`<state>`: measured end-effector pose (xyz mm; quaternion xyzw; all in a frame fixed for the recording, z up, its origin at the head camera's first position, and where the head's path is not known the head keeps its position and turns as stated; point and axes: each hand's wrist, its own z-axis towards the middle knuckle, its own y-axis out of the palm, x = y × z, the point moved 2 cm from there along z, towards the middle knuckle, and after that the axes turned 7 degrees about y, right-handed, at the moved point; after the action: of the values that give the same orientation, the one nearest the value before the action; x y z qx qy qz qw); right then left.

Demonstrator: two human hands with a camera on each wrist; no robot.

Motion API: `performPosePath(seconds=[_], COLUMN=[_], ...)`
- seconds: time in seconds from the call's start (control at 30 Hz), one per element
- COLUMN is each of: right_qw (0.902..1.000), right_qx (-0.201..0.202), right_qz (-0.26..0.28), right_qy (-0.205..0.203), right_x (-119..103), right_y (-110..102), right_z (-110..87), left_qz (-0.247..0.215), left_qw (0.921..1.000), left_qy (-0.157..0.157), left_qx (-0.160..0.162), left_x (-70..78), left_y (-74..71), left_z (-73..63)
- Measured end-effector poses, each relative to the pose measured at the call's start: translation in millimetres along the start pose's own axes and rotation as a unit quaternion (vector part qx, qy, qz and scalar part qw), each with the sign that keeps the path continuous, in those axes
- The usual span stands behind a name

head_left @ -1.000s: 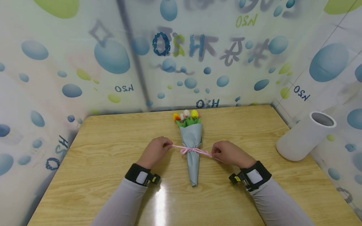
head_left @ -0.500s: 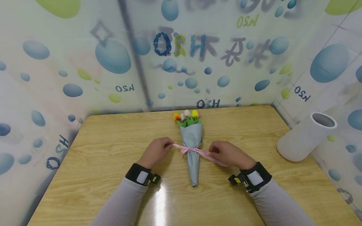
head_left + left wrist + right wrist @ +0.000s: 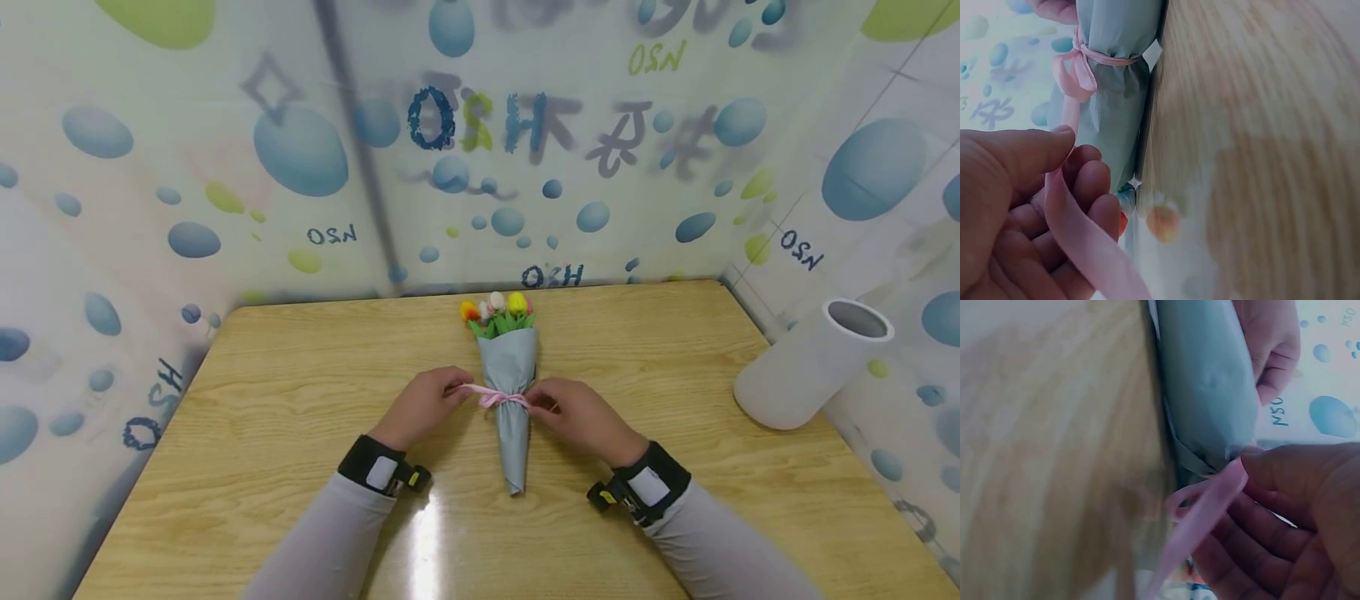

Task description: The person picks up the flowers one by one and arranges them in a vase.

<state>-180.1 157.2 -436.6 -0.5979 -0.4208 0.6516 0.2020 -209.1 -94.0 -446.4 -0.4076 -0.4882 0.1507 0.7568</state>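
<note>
A bouquet of tulips (image 3: 517, 305) in grey-blue wrapping paper (image 3: 508, 357) lies on the wooden table with its flowers toward the wall. Round its waist a pink ribbon (image 3: 491, 398) is tied in a bow. My left hand (image 3: 424, 403) is left of the bouquet, pinching one ribbon tail (image 3: 1091, 240) between thumb and index finger; the end hangs past the palm in the left wrist view. Close against the wrapping on the other side, my right hand (image 3: 583, 417) pinches the ribbon (image 3: 1205, 509) near the knot, with a loop and tail hanging below its fingers.
A white cylindrical vase (image 3: 806, 367) stands at the table's right side. Patterned wall covering (image 3: 510, 183) with bubbles and letters borders the table (image 3: 315, 358) at the back and sides.
My right hand has moved left along the ribbon, from well beside the bouquet to right at its waist. The left hand has shifted slightly toward the bouquet, still holding its tail.
</note>
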Motion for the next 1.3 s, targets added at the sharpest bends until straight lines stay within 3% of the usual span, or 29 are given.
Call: performPosePath(seconds=[0.17,0.4,1.3], right_qw=[0.9999,0.9993,0.9942], right_qx=[0.003,0.025,-0.032], right_qz=[0.015,-0.021,-0.101], right_qy=[0.006,-0.018,-0.018], right_x=[1,0,10], right_y=[2,-3,-20], right_z=[-0.9,-5.1,-8.0], left_qz=[0.000,0.006,0.000], left_qw=[1.0000,0.9998,0.9994], left_qy=[0.002,-0.013,-0.034], left_qx=[0.006,0.013,0.009], left_x=[1.1,0.2,-0.2], left_y=[1.4,1.4,-1.6], left_z=[0.0,0.5,-0.5])
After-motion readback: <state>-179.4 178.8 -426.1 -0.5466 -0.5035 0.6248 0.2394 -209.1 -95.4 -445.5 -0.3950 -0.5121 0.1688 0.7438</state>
